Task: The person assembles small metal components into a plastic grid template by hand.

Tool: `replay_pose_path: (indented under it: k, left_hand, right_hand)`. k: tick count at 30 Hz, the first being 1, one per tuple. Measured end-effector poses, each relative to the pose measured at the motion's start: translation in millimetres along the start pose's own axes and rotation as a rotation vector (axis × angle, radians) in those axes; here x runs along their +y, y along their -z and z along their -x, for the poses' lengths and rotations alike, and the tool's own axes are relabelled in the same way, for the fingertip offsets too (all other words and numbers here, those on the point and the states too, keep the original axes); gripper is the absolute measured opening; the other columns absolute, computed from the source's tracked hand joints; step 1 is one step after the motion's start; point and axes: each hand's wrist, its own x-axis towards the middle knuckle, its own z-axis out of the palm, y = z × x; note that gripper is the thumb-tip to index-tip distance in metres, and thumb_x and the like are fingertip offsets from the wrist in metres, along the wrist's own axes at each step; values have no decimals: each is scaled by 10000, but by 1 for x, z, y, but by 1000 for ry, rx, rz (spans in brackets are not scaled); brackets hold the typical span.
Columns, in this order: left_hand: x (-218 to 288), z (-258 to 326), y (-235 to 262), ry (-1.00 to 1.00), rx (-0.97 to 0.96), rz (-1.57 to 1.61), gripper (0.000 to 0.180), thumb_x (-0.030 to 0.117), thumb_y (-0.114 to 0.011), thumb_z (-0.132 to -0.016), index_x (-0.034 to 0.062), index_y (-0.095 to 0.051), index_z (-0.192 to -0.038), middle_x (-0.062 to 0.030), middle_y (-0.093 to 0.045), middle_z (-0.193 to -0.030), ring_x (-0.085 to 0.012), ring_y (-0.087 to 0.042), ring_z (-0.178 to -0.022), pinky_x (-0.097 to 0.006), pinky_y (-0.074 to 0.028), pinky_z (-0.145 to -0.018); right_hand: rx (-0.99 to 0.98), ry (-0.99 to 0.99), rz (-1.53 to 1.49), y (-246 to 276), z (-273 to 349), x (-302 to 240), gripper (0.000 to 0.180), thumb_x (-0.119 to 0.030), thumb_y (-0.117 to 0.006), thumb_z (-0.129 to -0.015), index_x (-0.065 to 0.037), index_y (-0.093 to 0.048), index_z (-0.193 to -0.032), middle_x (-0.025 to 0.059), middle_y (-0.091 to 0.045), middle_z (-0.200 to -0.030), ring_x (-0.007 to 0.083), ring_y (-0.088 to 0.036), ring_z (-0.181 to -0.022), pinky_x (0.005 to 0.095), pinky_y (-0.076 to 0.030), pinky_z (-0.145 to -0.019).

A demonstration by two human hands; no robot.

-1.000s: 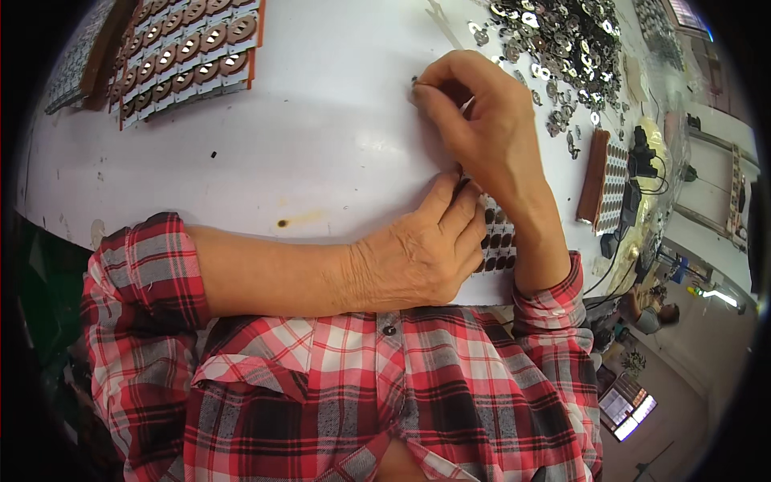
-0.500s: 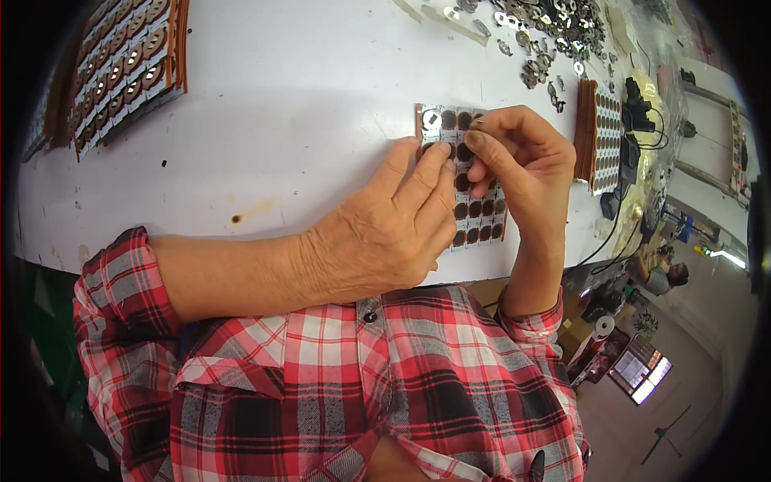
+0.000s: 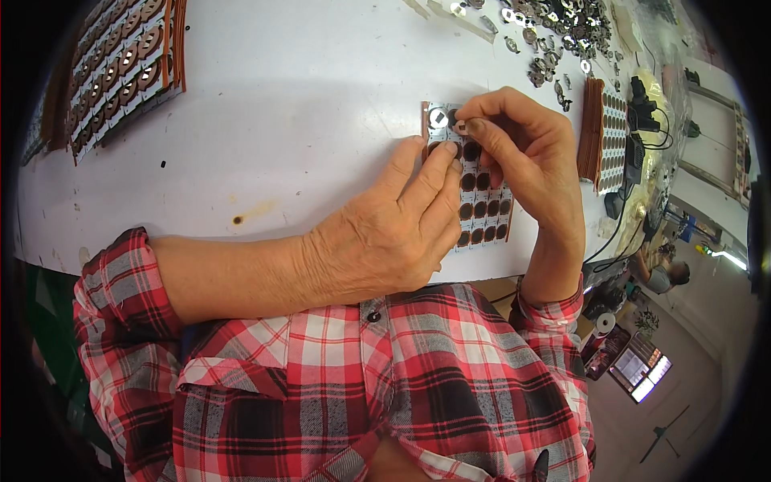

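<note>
A panel of small circuit boards [image 3: 490, 210] with rows of dark round pads lies on the white table in front of me. One shiny round metal clip [image 3: 438, 118] sits on its far left pad. My left hand [image 3: 393, 221] rests across the panel's left side, fingers spread and fingertips on its surface; it covers part of the left columns. Between thumb and forefinger, my right hand [image 3: 534, 153] pinches another small metal clip [image 3: 460, 128] over the far row, beside the seated one. The right hand's curled fingers hide some pads beneath.
Many loose metal clips [image 3: 574, 28] are scattered at the far right. A stack of panels [image 3: 614, 136] stands at the right, near black power adapters [image 3: 640, 112] and cables. More panels fitted with clips [image 3: 120, 72] are stacked at the far left. Another person [image 3: 658, 273] is in the background.
My right hand has shifted slightly away from me, and the clip in its pinch now shows over the far row. The left hand stays spread on the panel.
</note>
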Motion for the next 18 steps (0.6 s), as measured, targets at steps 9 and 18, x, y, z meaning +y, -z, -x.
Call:
replay_pose_path:
  k: [9, 18]
  left_hand:
    - [1, -1, 0, 13, 8, 19, 583, 346, -820, -690, -101, -709, -1048, -304, -651, -1230, -459, -573, -1308, -639, -436, -1121]
    - [-2, -2, -3, 18, 30, 73, 518, 310, -801, -688, -92, -697, -997, -316, -631, -1241, -457, -561, -1319, -635, -432, -1124]
  right_hand:
    - [63, 335, 359, -12, -7, 2, 115, 35, -703, -975, 12, -739, -1083, 6, -693, -859, 49, -604, -715, 210, -496, -622]
    - [351, 261, 114, -38, 10, 17, 181, 73, -767, -918, 6, -752, -1085, 4, -726, -945, 44, -651, -783, 185, -528, -661]
